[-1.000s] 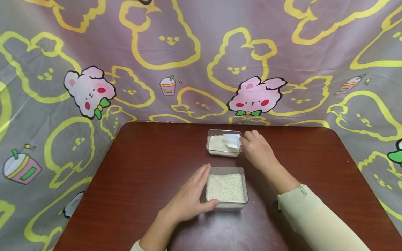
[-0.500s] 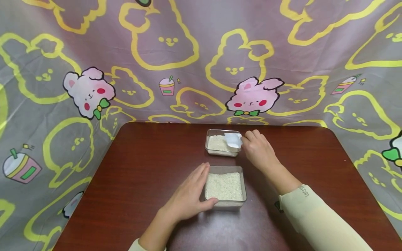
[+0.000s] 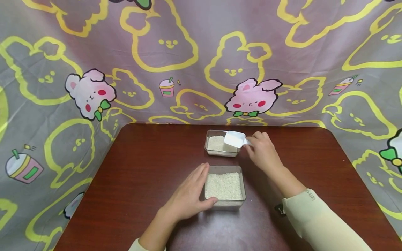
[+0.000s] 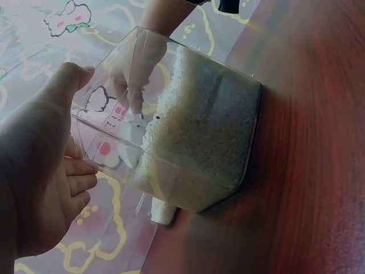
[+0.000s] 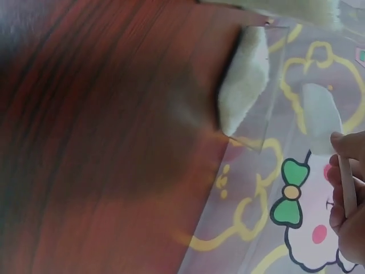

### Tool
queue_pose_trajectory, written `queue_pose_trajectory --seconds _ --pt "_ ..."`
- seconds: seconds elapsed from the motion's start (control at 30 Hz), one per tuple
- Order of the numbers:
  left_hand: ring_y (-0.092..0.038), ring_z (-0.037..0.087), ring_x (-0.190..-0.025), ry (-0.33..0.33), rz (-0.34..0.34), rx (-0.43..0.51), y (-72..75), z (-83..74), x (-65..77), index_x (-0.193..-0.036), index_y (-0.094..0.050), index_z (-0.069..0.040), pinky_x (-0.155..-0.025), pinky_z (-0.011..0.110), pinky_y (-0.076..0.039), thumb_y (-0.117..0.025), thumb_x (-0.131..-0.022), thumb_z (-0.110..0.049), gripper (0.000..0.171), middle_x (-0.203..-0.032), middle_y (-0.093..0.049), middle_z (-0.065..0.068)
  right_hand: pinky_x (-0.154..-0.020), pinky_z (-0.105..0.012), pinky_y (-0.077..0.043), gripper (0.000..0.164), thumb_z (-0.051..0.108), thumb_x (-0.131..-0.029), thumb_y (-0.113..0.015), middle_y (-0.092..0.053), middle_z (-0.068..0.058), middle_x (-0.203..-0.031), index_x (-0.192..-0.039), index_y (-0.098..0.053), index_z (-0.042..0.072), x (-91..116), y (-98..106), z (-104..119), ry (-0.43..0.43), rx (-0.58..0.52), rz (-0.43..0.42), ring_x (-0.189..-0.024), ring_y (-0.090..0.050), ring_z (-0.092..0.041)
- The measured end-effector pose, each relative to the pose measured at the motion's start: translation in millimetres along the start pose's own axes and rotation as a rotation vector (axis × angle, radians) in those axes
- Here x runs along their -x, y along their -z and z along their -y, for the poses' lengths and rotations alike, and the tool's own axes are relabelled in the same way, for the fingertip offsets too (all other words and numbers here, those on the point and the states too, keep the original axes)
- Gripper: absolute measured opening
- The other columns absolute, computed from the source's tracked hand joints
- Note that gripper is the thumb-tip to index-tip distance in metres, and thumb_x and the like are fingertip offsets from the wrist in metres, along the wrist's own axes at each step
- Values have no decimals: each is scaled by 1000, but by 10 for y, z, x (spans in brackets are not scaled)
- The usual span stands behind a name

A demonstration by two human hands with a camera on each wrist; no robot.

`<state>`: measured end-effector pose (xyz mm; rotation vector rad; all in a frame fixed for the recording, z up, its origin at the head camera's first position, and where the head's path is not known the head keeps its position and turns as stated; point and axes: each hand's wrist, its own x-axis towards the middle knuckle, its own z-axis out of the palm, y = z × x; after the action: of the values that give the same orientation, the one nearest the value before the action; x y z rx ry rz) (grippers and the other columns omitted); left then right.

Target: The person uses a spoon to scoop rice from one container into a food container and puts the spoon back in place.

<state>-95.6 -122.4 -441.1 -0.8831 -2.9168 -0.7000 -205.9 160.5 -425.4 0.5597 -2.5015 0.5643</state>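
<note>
My right hand [image 3: 263, 150] pinches the handle of a white scoop [image 3: 235, 139] above the right part of the far clear container [image 3: 218, 153], which holds white rice grains. In the right wrist view, the scoop [image 5: 322, 117] stands apart from that container, its handle between thumb and curled fingers. What lies inside the scoop cannot be made out. My left hand [image 3: 188, 198] rests against the near clear container [image 3: 226, 205], with fingers extended along its left wall and thumb on the front rim. Rice [image 3: 223, 185] fills much of this larger container.
Both containers stand on a dark red-brown table [image 3: 150, 157], one behind the other. A cloth [image 3: 185, 69] printed with cartoon animals hangs behind the table and along its sides. A small dark object [image 3: 279, 210] shows beside the right sleeve.
My right hand has lifted the scoop slightly and turned it from steeply tilted to closer to level, moving a little to the right. My left hand has stayed at the near container.
</note>
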Motion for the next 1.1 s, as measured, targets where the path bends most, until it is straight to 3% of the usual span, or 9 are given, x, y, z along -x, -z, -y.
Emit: queue_pose_trajectory --seconds 0.13,0.27,0.47,0.63,0.7,0.83,0.93,1.1 --pt "-14 18 -152 3 1 10 -2 -3 -2 -158 -14 -5 -123 38 -19 -58 -88 -61 100 -166 -13 5 -67 -39 -44 25 8 -80 -79 -61 -11 -88 -103 -73 -1 109 140 43 -59 -81 -29 -86 -49 -28" --pt "-14 18 -152 4 5 14 -3 -8 -9 -158 -13 -6 -123 38 -19 -58 -88 -61 100 -166 -13 4 -67 -35 -44 26 9 -79 -80 -64 -6 -89 -102 -74 1 275 385 116 -54 -134 -20 -87 -51 -21" --pt "-14 19 -152 8 4 27 16 -12 -9 -158 -14 -6 -123 39 -19 -59 -87 -60 100 -166 -13 5 -68 -17 -42 28 9 -74 -83 -64 4 -92 -101 -75 8 449 770 253 111 -160 54 -88 -50 -10" --pt "-17 20 -152 7 -8 17 21 -7 -12 -157 -17 -4 -123 38 -20 -60 -87 -59 99 -165 -16 6 -70 -16 -43 18 24 -85 -77 -60 8 -91 -98 -74 12 454 911 413 300 -154 130 -87 -48 -7" --pt "-17 20 -152 7 -9 18 12 -4 -16 -157 -17 -4 -123 38 -20 -60 -87 -59 99 -165 -16 6 -69 -18 -45 16 25 -86 -76 -57 9 -88 -96 -74 12 444 917 479 361 -132 163 -85 -47 -7" --pt "-16 19 -152 13 -3 30 -11 -2 -16 -157 -17 -5 -123 38 -20 -60 -87 -59 99 -165 -16 6 -64 -22 -45 19 10 -71 -84 -51 7 -79 -87 -73 12 417 892 590 440 -69 223 -78 -44 -9" --pt "-16 19 -152 16 2 39 -19 -7 -9 -158 -16 -6 -123 38 -20 -60 -87 -60 99 -165 -15 6 -62 -24 -42 16 6 -71 -82 -47 7 -74 -80 -70 12 377 881 673 466 -7 271 -73 -42 -11" --pt "-16 20 -152 18 -2 51 4 -22 2 -158 -16 -6 -123 39 -20 -61 -87 -59 99 -165 -15 6 -58 -28 -42 12 7 -69 -80 -51 1 -73 -76 -70 8 261 884 886 521 210 345 -70 -45 -18"
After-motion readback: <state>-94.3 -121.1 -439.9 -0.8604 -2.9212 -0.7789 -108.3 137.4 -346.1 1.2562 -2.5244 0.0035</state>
